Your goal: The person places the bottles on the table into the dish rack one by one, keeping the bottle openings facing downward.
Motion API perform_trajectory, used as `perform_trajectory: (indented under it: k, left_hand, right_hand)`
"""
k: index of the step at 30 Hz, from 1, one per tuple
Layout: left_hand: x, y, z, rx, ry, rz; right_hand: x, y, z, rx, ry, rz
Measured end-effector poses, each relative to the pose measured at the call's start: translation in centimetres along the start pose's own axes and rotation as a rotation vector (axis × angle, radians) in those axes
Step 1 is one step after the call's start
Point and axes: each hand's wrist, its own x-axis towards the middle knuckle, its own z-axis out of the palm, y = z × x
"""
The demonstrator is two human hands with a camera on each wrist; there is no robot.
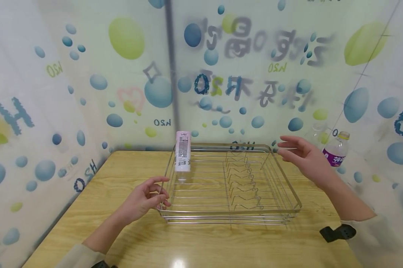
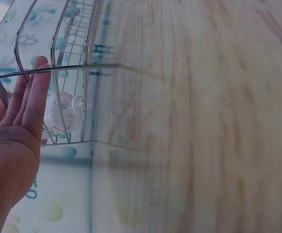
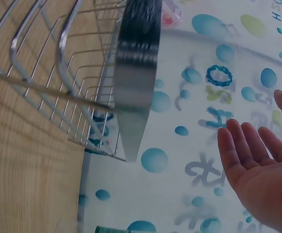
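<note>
The wire rack (image 1: 205, 212) sits on the wood-grained table (image 1: 201, 245), with zigzag wire dividers (image 1: 245, 186) running front to back through its right half. A bottle with a pale pink label (image 1: 183, 150) stands upended in the rack's left part, neck down, across the view of the back rim. The left hand (image 1: 146, 197) is at the front left corner, fingers loosely bent among the end wires; whether they press on them cannot be told. The right hand (image 1: 300, 156) is raised past the rack's far right corner, fingers spread, holding nothing. Beside its wrist is a purple-labelled bottle (image 1: 335, 150), its lower part hidden by the forearm; a clear bottle (image 1: 317, 134), partly covered by the hand, shows faintly next to it. A bubble-patterned curtain (image 1: 137, 89) closes off the back and both sides. A dark band (image 1: 339, 232) circles the right wrist.
</note>
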Motion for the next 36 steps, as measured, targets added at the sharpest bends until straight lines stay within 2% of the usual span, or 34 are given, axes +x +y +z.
perform_trajectory:
  k: [5, 9, 14, 21, 25, 29, 33, 36]
  left_hand:
    - [0.0, -0.3, 0.0, 0.005, 0.009, -0.001]
    - [0.0, -0.5, 0.1, -0.003, 0.013, -0.003]
    - [0.1, -0.7, 0.1, -0.013, 0.007, 0.003]
    - [0.1, -0.8, 0.1, -0.025, -0.009, 0.011]
    - [0.2, -0.8, 0.0, -0.024, -0.013, 0.015]
    - [0.1, -0.8, 0.0, -0.028, -0.01, 0.018]
    - [0.1, -0.7, 0.0, -0.028, -0.007, 0.017]
    - [0.1, -0.6, -0.1, -0.027, -0.007, 0.018]
  right_hand:
    - [-1.6, 2.4, -2.0, 0.002, 0.053, -0.035]
    - [-3.0, 4.3, -3.5, -0.004, 0.081, -0.021]
    - [-4.7, 6.7, -5.2, -0.081, 0.091, 0.05]
    - [-6.2, 9.8, -6.8, -0.187, 0.104, 0.199]
    - [-6.4, 11.0, -7.5, -0.244, 0.173, 0.25]
    - [-5.9, 11.7, -8.3, -0.242, 0.244, 0.331]
    - [-5.3, 12.8, -9.0, -0.191, 0.214, 0.406]
    - [-4.8, 13.8, -9.3, -0.146, 0.164, 0.412]
